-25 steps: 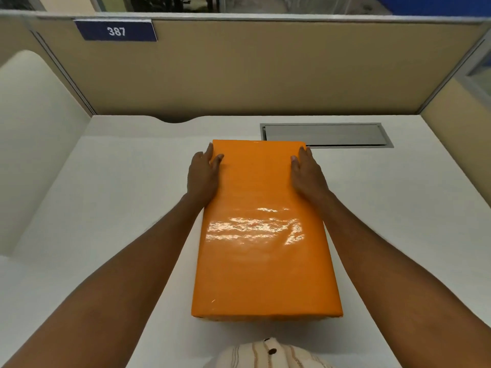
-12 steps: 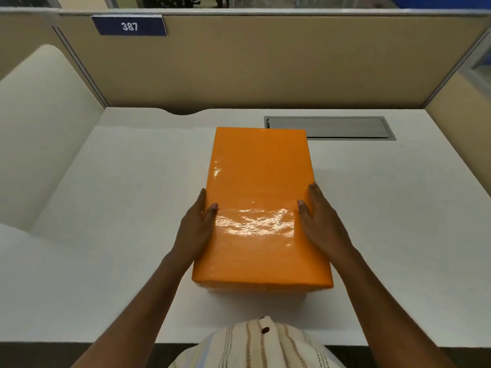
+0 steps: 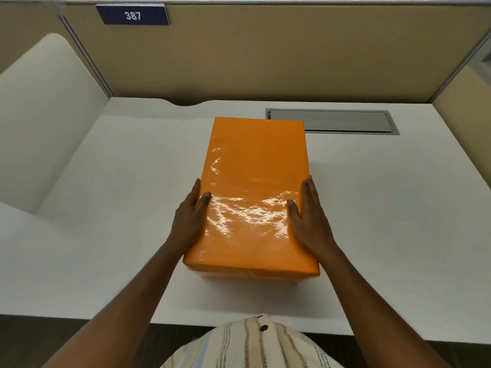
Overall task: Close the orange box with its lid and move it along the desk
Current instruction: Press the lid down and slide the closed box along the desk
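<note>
The orange box (image 3: 255, 181) stands lengthwise in the middle of the white desk (image 3: 106, 235), its glossy orange lid on top and covering it fully. My left hand (image 3: 190, 221) presses flat against the box's left side near its front half, thumb resting on the lid. My right hand (image 3: 309, 219) mirrors it on the right side, thumb on the lid as well. Both hands clamp the box between them. The box's lower body shows only as a thin strip under the lid's front edge.
A grey metal cable hatch (image 3: 332, 120) is set into the desk just behind and right of the box. Beige partition walls (image 3: 265, 54) enclose the desk at the back and sides, with a blue "387" sign (image 3: 132, 15). A white curved panel (image 3: 45, 115) rises at the left.
My hands slid from the far end of the lid back along the box's sides to its front half. The box now lies farther from me, near the hatch.
</note>
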Available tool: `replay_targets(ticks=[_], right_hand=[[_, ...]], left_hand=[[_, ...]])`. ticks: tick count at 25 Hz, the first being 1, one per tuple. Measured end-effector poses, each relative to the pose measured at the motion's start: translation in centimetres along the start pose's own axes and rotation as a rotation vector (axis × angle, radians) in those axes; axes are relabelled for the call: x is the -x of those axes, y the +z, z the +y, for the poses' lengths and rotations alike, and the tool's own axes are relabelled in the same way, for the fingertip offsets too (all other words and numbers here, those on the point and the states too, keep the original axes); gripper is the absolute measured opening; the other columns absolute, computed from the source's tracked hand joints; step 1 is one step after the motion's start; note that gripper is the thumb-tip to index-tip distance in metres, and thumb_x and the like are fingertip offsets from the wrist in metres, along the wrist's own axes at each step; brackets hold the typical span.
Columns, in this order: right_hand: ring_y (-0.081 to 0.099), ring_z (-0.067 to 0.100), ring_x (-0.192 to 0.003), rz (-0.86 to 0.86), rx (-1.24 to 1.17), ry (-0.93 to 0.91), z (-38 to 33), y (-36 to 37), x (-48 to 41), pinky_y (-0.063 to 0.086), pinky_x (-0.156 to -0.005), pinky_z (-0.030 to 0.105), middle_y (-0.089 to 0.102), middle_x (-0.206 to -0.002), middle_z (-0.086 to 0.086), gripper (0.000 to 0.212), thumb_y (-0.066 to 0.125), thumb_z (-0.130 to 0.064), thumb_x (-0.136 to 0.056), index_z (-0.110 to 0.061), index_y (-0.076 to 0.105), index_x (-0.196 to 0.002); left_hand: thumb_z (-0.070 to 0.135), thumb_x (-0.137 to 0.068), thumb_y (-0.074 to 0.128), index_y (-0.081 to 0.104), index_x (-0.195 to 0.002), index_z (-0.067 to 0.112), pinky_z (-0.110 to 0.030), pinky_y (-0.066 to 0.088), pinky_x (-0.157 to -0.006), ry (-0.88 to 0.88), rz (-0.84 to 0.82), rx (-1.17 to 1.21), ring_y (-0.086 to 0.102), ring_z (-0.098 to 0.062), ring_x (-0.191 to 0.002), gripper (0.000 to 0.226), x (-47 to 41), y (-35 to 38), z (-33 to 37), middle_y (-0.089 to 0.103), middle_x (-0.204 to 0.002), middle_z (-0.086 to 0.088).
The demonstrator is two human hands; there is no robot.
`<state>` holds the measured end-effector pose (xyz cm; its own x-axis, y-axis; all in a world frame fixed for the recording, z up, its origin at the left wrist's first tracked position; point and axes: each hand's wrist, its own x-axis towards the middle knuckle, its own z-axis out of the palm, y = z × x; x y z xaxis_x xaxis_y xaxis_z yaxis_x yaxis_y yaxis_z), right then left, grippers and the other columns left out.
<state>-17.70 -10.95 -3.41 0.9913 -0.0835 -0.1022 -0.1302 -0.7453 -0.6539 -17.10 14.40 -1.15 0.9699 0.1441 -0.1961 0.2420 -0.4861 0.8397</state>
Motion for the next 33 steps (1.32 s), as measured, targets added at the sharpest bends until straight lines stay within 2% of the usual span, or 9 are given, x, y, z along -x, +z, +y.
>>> replay_targets(ticks=[7, 12, 16, 19, 22, 24, 28, 30, 33], right_hand=[[0.019, 0.023, -0.147, 0.053, -0.115, -0.011, 0.0, -0.2, 0.1, 0.028, -0.113, 0.042, 0.006, -0.162, -0.003, 0.066, 0.04, -0.041, -0.097, -0.021, 0.008, -0.151], [0.019, 0.023, -0.147, 0.053, -0.167, -0.031, 0.2, -0.3, 0.4, 0.028, -0.112, 0.04, 0.007, -0.162, -0.001, 0.068, 0.042, -0.041, -0.096, -0.02, 0.009, -0.151], [0.026, 0.027, -0.144, 0.121, -0.37, 0.015, -0.1, -1.3, 1.0, 0.031, -0.111, 0.041, 0.018, -0.16, 0.003, 0.069, 0.045, -0.049, -0.09, -0.02, 0.023, -0.147], [0.032, 0.027, -0.142, 0.131, -0.409, 0.094, 0.7, -2.1, 2.3, 0.034, -0.109, 0.044, 0.027, -0.157, 0.004, 0.064, 0.044, -0.053, -0.09, -0.023, 0.029, -0.144], [0.039, 0.029, -0.136, 0.023, -0.48, 0.175, 2.4, -1.9, 4.4, 0.041, -0.104, 0.048, 0.034, -0.153, 0.004, 0.052, 0.039, -0.054, -0.092, -0.029, 0.033, -0.137], [0.048, 0.03, -0.126, -0.035, -0.582, 0.203, 2.9, -1.3, 5.6, 0.046, -0.095, 0.045, 0.039, -0.146, 0.004, 0.046, 0.039, -0.052, -0.092, -0.031, 0.032, -0.133], [0.05, 0.027, -0.126, -0.17, -0.911, 0.334, 2.8, -0.5, 7.0, 0.046, -0.1, 0.055, 0.045, -0.144, -0.004, 0.092, 0.052, -0.085, -0.06, -0.044, 0.031, -0.14], [0.053, 0.028, -0.123, -0.191, -1.056, 0.369, 2.0, -0.1, 6.8, 0.052, -0.092, 0.054, 0.048, -0.142, -0.005, 0.087, 0.055, -0.078, -0.065, -0.047, 0.03, -0.142], [0.051, 0.031, -0.123, -0.121, -1.113, 0.372, -0.4, 1.3, 5.6, 0.05, -0.089, 0.051, 0.042, -0.144, -0.006, 0.062, 0.039, -0.054, -0.082, -0.05, 0.024, -0.142]], left_hand=[[0.039, -0.096, 0.047, 0.039, -0.144, 0.025, -0.016, 0.045, -0.069, -0.034, 0.115, 0.084, 0.061, -0.006, -0.085, 0.05, 0.6, 0.0, 0.2, 0.062, -0.131, -0.003], [0.042, -0.089, 0.06, 0.059, -0.13, 0.017, -0.02, 0.045, -0.082, -0.021, 0.272, 0.018, 0.064, -0.013, -0.097, 0.048, 1.6, 0.1, 0.6, 0.066, -0.126, -0.005], [0.036, -0.096, 0.049, 0.06, -0.129, 0.015, -0.03, 0.044, -0.09, -0.019, 0.268, -0.026, 0.062, -0.025, -0.113, 0.04, 1.8, -0.1, 1.0, 0.064, -0.128, -0.007], [0.034, -0.098, 0.046, 0.055, -0.133, 0.017, -0.043, 0.045, -0.101, -0.088, 0.242, 0.163, 0.057, -0.023, -0.118, 0.04, 3.3, -1.0, 0.4, 0.058, -0.134, -0.001], [0.05, -0.092, 0.048, 0.05, -0.138, 0.029, -0.034, 0.048, -0.092, -0.173, 0.161, 0.324, 0.056, -0.02, -0.119, 0.051, 6.3, -0.9, -2.2, 0.052, -0.141, 0.001], [0.063, -0.086, 0.047, 0.047, -0.138, 0.037, -0.035, 0.047, -0.096, -0.162, 0.073, 0.465, 0.057, -0.018, -0.12, 0.058, 7.7, -0.2, -3.5, 0.053, -0.141, 0.005], [0.048, -0.093, 0.043, 0.05, -0.136, 0.037, -0.045, 0.043, -0.105, -0.138, 0.06, 0.719, 0.057, -0.018, -0.122, 0.045, 8.2, 0.7, -4.7, 0.057, -0.137, 0.006], [0.05, -0.091, 0.045, 0.05, -0.134, 0.042, -0.044, 0.046, -0.102, -0.123, 0.054, 0.674, 0.059, -0.019, -0.12, 0.044, 7.6, 0.4, -5.0, 0.058, -0.136, 0.006], [0.049, -0.086, 0.047, 0.049, -0.132, 0.044, -0.038, 0.051, -0.096, -0.144, 0.044, 0.662, 0.061, -0.017, -0.116, 0.046, 5.4, -1.7, -5.3, 0.059, -0.134, 0.007]])
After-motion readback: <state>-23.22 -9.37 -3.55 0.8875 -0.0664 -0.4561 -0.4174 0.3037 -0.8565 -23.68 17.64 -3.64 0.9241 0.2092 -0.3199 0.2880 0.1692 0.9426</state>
